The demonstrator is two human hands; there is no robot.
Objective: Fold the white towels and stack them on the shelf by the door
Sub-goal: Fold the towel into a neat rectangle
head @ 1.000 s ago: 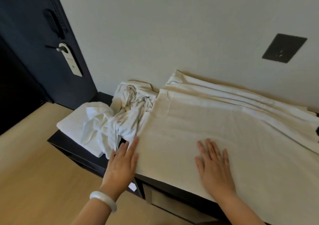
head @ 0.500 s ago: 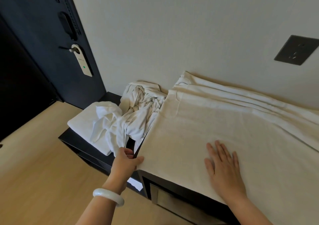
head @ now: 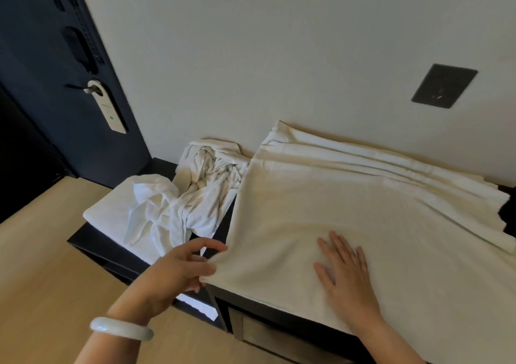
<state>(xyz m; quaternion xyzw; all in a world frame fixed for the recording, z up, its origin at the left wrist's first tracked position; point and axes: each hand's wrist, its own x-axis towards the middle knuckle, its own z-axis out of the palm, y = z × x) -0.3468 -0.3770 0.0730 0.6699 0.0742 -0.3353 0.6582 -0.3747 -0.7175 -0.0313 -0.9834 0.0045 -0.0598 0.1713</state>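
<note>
A large white towel (head: 349, 196) lies spread over a dark cabinet top, its far edge bunched in folds against the wall. My left hand (head: 181, 271), with a pale bangle on the wrist, pinches the towel's near left corner and lifts it slightly. My right hand (head: 346, 277) lies flat on the towel with fingers spread, pressing it down. To the left, a crumpled white towel (head: 201, 193) sits in a heap on the lower black shelf (head: 81, 241), partly over a flat folded white towel (head: 111, 213).
A dark door (head: 55, 84) with a hanger tag on its handle stands at the left. A dark wall socket (head: 444, 86) is on the pale wall. Light wooden floor (head: 42, 280) lies below the shelf. The cabinet front (head: 279, 333) is dark.
My left hand went from lying flat at the towel's left edge to pinching its near corner and raising it. My right hand stayed flat. The view shifted slightly left and up.
</note>
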